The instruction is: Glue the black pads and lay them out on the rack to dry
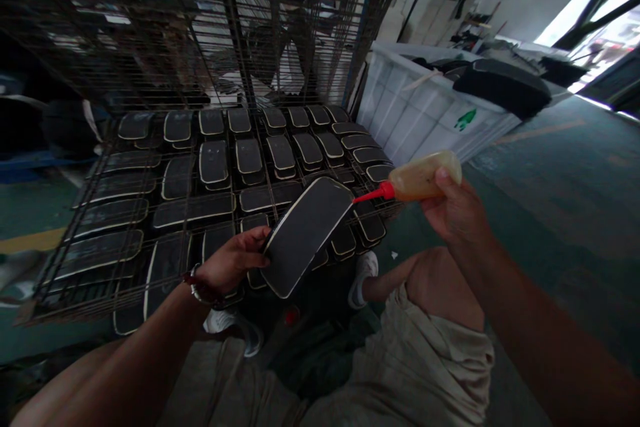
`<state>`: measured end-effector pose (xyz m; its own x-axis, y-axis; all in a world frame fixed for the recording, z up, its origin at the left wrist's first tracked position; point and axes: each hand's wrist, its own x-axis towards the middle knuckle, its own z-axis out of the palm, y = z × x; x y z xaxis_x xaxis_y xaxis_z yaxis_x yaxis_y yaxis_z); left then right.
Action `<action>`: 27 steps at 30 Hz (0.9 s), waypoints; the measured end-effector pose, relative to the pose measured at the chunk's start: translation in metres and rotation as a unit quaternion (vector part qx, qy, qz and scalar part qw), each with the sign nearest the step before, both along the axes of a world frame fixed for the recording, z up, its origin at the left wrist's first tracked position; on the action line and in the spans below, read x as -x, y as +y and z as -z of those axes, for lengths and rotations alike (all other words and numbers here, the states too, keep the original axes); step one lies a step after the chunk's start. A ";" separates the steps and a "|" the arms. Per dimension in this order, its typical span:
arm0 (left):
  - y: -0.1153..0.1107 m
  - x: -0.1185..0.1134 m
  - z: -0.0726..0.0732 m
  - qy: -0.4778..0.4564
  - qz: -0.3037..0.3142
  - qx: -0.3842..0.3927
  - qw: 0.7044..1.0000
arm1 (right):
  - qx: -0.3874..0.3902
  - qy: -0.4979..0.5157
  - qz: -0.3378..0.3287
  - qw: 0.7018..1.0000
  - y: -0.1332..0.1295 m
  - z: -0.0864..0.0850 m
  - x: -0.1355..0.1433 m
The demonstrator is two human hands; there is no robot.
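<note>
A dark rounded rectangular pad (pixel 306 235) with a pale line along its edge is gripped at its lower left side by my left hand (pixel 239 260). It is held tilted in front of me, above the rack. My right hand (pixel 453 203) is wrapped round a squeeze bottle (pixel 420 177) of amber liquid, lying nearly level. The bottle's red nozzle (pixel 373 194) points left, its tip at the pad's upper right corner. Whether the tip touches the edge or liquid is flowing cannot be made out.
Rows of similar dark pads (pixel 214 161) lie on a low wire rack (pixel 65 317), with an upright wire grid (pixel 240 27) behind. A white plastic bin (pixel 400 97) holding dark padded pieces (pixel 503 88) stands at the right. My knees and shoes are just below the pad.
</note>
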<state>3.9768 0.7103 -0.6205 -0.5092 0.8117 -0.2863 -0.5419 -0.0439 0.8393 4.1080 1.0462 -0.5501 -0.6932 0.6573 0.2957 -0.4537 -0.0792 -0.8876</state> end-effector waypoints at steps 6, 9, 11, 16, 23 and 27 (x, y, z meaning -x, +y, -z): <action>-0.001 0.002 0.005 -0.014 -0.005 -0.002 1.000 | 0.008 0.025 0.039 0.999 -0.015 0.005 -0.004; 0.000 0.002 0.005 -0.016 -0.002 -0.004 1.000 | 0.008 0.033 0.042 0.999 -0.022 0.008 -0.006; 0.000 0.002 0.005 -0.019 0.000 -0.006 1.000 | 0.008 0.036 0.043 0.998 -0.026 0.010 -0.008; 0.000 0.002 0.004 -0.018 -0.004 -0.005 1.000 | 0.010 0.052 0.057 0.997 -0.038 0.016 -0.011; 0.000 0.002 0.004 -0.015 -0.001 -0.006 1.000 | -0.011 0.057 0.060 0.997 -0.065 0.026 -0.019; -0.001 0.002 0.003 -0.026 -0.008 -0.014 1.000 | -0.033 0.040 0.066 0.996 -0.081 0.028 -0.025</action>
<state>3.9747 0.7097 -0.6231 -0.5069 0.8119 -0.2896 -0.5831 -0.0755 0.8089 4.1326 0.9648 -0.5781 -0.5745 0.7182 0.3927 -0.5259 0.0438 -0.8494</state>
